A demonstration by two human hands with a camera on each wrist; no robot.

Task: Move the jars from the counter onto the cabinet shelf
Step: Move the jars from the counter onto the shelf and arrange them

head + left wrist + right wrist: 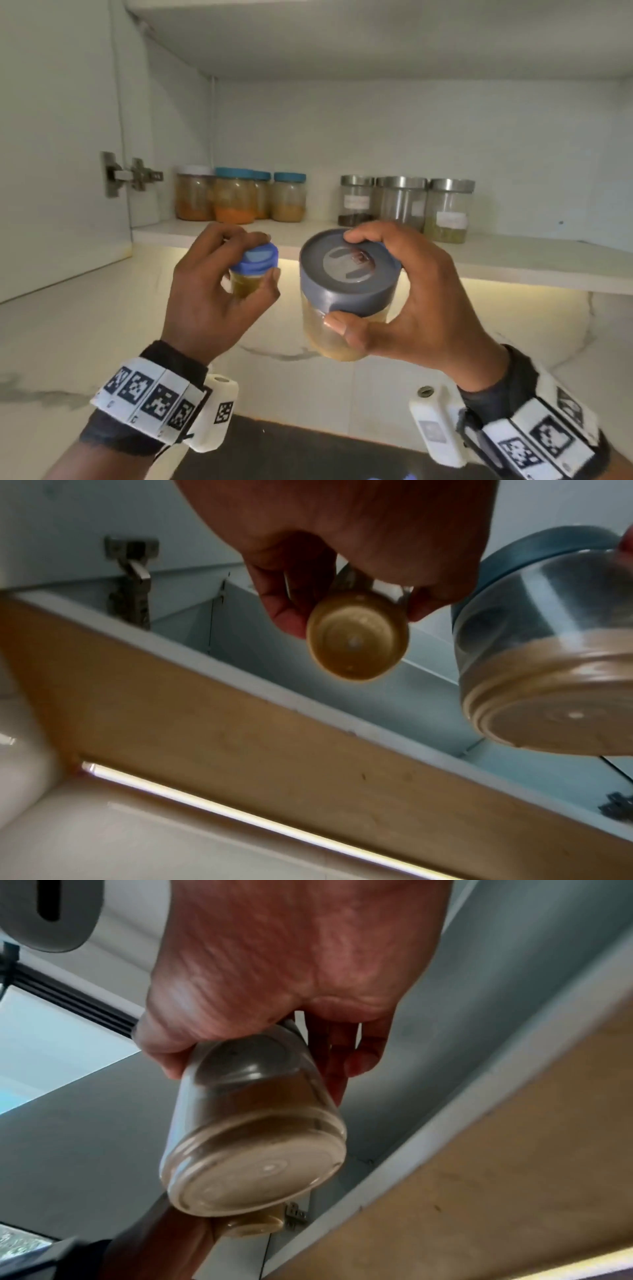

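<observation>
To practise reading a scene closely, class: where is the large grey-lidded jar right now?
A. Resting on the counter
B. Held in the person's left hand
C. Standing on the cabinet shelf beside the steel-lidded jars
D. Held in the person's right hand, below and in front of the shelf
D: the right hand grips the grey-lidded jar by its lid, in the air short of the cabinet shelf.

**What we wear on our wrists**

In the head view we see our left hand (219,294) and right hand (407,294) bare, each wrist wrapped in a dark cuff. Over each cuff runs a white band (150,397) of square black-and-white coded tags. A white boxy camera unit (214,414) sits inside each wrist; the one at lower right (435,428) shows a slotted screw on top.
</observation>
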